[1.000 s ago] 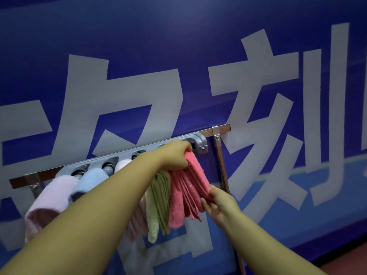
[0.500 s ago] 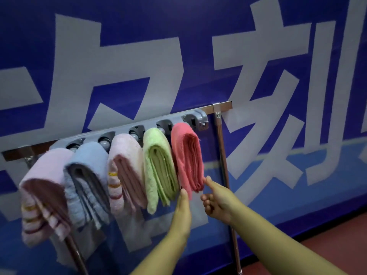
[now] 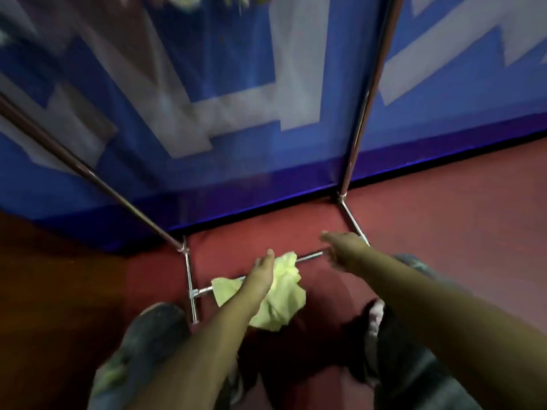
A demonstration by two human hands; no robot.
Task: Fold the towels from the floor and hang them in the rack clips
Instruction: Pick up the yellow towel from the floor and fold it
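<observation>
Just under my left hand (image 3: 264, 269), which hovered with fingers straight and holding nothing, the yellow-green towel (image 3: 281, 303) lay crumpled over the rack's base bar (image 3: 309, 256) (soft, light, I judged), best pinched at an edge, my right hand (image 3: 344, 247) likewise unclenched alongside.

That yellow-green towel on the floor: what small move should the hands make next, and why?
Probably lower the left hand onto the towel and close the fingers on it. The towel lies crumpled on the red floor, across the rack's bottom bar. The left hand is right over it with fingers straight, and the right hand reaches out beside it, holding nothing. It must be picked up before folding.
</observation>
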